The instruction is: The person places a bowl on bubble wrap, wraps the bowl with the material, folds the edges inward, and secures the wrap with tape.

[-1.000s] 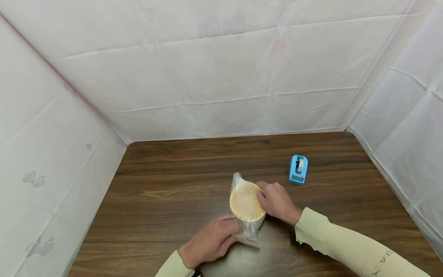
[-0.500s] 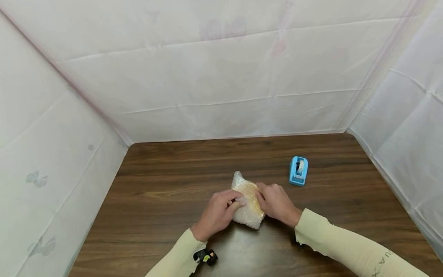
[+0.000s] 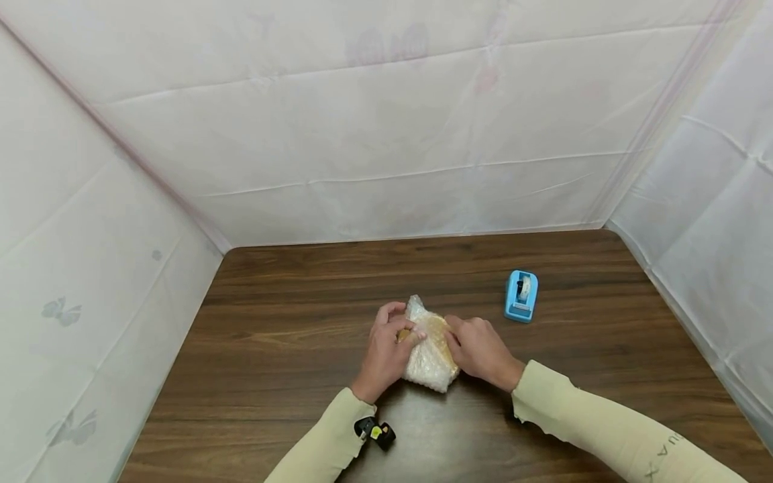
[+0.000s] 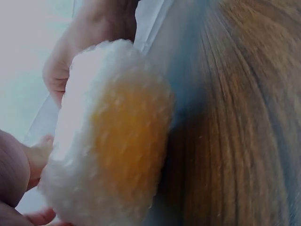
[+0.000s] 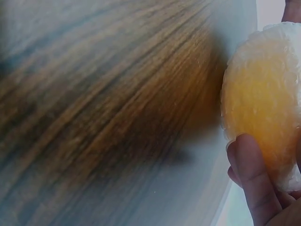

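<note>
A round yellow object lies on the table inside bubble wrap (image 3: pixel 427 365); its exact kind is hidden by the wrap. The near flap of the wrap is folded over its top, and a loose corner points away at the far end. My left hand (image 3: pixel 384 352) grips the left side, with the thumb on top of the wrap and the fingers around the far left edge. On the right side, my right hand (image 3: pixel 481 352) holds the bundle between thumb and fingers. In the right wrist view, fingers (image 5: pixel 251 169) press against the yellow bundle (image 5: pixel 263 103).
A light blue tape dispenser (image 3: pixel 521 296) with a roll in it stands at the back right of the dark wooden table (image 3: pixel 290 322). White sheeting (image 3: pixel 386 134) hangs around the table's back and sides. A black wrist device (image 3: pixel 376 431) sits at the left sleeve.
The left hand has moved up from the near end, folding the near flap of bubble wrap over the yellow top, then onto the left side. The right hand has stayed in place.
</note>
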### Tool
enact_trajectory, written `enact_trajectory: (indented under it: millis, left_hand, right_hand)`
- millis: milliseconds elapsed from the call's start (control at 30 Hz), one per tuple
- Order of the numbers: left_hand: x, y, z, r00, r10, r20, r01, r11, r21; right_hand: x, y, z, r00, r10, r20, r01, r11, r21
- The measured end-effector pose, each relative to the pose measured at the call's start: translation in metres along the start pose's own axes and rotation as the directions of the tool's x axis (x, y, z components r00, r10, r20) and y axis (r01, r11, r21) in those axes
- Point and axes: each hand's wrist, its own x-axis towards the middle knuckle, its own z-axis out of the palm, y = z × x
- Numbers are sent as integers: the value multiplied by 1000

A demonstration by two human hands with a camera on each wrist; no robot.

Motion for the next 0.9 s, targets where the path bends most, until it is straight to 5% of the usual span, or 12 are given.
enact_trajectory:
  millis: [433, 633, 767, 900]
  left_hand:
    - [6, -3, 11, 992, -55, -111, 54, 998, -12]
    - [10, -2, 12, 992, -60, -114, 62, 998, 21]
    - [10, 0, 11, 995, -62, -81, 69, 994, 89]
    - [6, 3, 11, 998, -13, -67, 30, 966, 257]
  right_hand:
    - [0, 2, -1, 999, 46, 14, -47, 998, 39]
    - [1, 4, -2, 995, 88, 40, -90, 994, 66]
    - [-1, 4, -3, 988, 124, 89, -132, 988, 83]
    - [-2, 4, -2, 984, 144, 104, -153, 985, 83]
